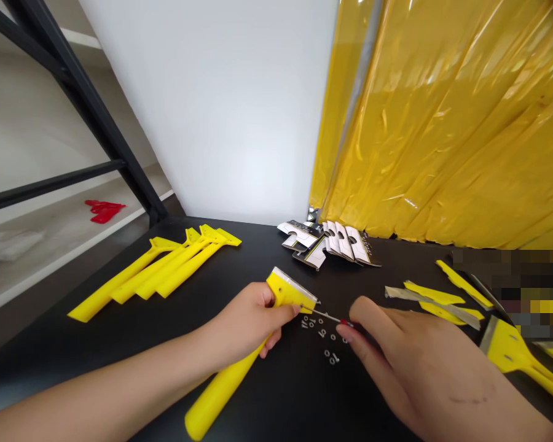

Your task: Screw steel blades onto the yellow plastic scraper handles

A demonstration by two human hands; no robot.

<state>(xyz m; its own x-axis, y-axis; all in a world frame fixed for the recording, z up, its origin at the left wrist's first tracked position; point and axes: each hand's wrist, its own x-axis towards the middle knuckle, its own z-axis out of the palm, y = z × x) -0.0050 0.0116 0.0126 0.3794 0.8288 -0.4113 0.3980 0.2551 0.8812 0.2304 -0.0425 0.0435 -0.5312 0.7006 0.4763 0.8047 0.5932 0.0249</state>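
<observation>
The yellow plastic scraper (233, 390) sits at the centre of my view, its long axis on a diagonal: the handle end points down and left toward me, and the metal-edged head (291, 290) points up and right toward the yellow plastic curtain (442, 123). My left hand (244, 325) is closed around the scraper just below the head. My right hand (410, 362) is drawn narrow, pinching a small screwdriver (328, 317) with a red grip, its shaft nearly level and its tip at the head's lower edge. Small screws and nuts (321, 337) sit just below the shaft, between my hands. The black tabletop (286, 399) gives me room around them; its left edge runs diagonally beyond the stack of yellow handles (152, 270), and its far edge meets a white wall (221, 110). White cards (327, 245) lie along the far side, with yellow strips and metal blades (433, 301) and a second scraper (511, 353) off to my right.
</observation>
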